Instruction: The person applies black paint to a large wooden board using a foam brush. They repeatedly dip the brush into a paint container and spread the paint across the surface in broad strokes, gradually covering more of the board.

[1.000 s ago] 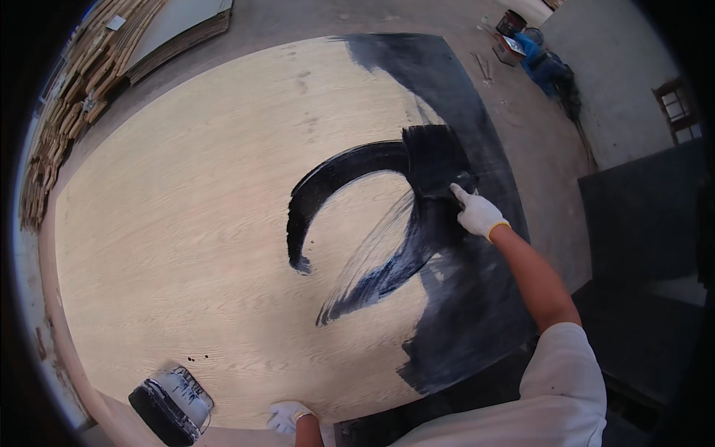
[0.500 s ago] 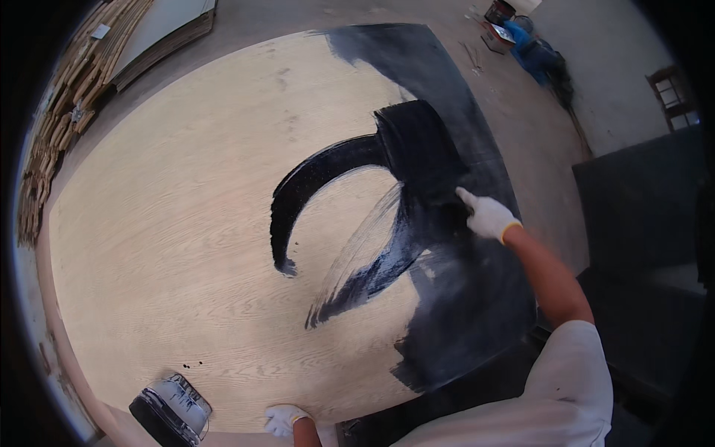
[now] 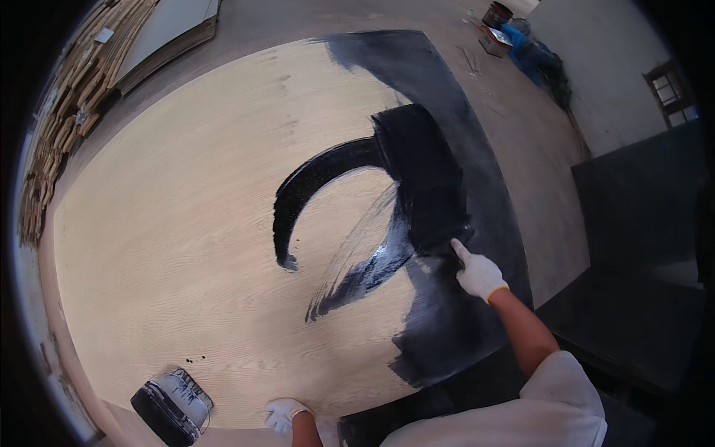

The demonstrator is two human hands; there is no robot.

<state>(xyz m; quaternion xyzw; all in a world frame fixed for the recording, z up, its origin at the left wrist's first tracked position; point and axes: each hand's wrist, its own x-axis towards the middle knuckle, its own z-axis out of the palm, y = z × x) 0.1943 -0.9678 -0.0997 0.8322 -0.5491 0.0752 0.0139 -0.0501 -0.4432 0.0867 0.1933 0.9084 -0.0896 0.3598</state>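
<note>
A large pale wood-grain board [image 3: 186, 246] lies before me, its right side covered in black paint [image 3: 417, 149] with broad curved strokes. My right hand [image 3: 479, 276], in a white glove with a yellow cuff, is closed over the painted area. Its index finger reaches forward along a dark tool that barely stands out from the wet black paint, so its kind is hard to make out. At the near edge of the board rests my left hand [image 3: 283, 413], also gloved, fingers loosely apart. Left of it sits a paint-smeared container [image 3: 175, 406] with a black and whitish inside.
Stacked boards [image 3: 167, 37] and rough timber edges [image 3: 67, 119] line the far left. Dark panels [image 3: 633, 216] stand at the right. On the floor at the far right are a bucket [image 3: 497, 13], a box [image 3: 494, 41] and a blue bundle [image 3: 525, 56].
My right hand has moved nearer to me down the black band, and thick wet black paint now extends further along it. My left hand stays at the board's near edge.
</note>
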